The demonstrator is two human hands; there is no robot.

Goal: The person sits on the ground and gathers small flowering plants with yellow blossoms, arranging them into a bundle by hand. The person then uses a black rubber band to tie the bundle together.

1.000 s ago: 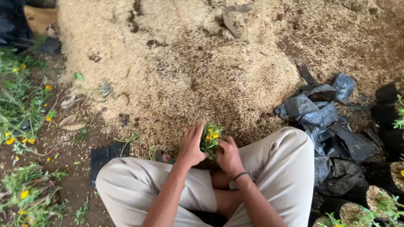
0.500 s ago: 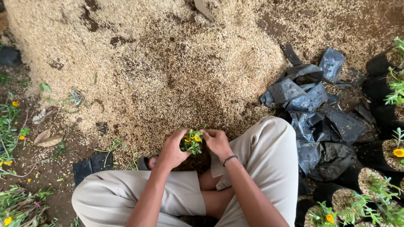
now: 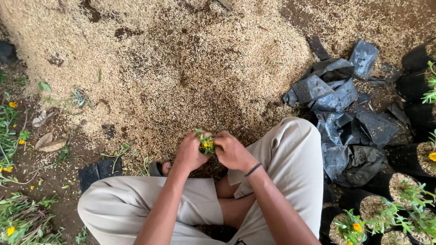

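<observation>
I sit cross-legged on the ground in beige trousers. Between my knees, my left hand (image 3: 190, 152) and my right hand (image 3: 231, 152) press together around a small green seedling with yellow flowers (image 3: 205, 143). Both hands grip it from either side, so only its top shows above my fingers. A dark band circles my right wrist. Whatever the seedling stands in is hidden by my hands.
A big heap of pale rice husk (image 3: 181, 68) spreads in front of me. Empty black plastic grow bags (image 3: 338, 97) lie crumpled at the right. Filled bags with flowering seedlings (image 3: 363, 222) stand at lower right. Loose yellow-flowered plants (image 3: 18, 218) lie at left.
My view has drifted, so the heap and bags sit differently in frame. Both hands stay closed about the seedling, pressed a little closer together than a second ago.
</observation>
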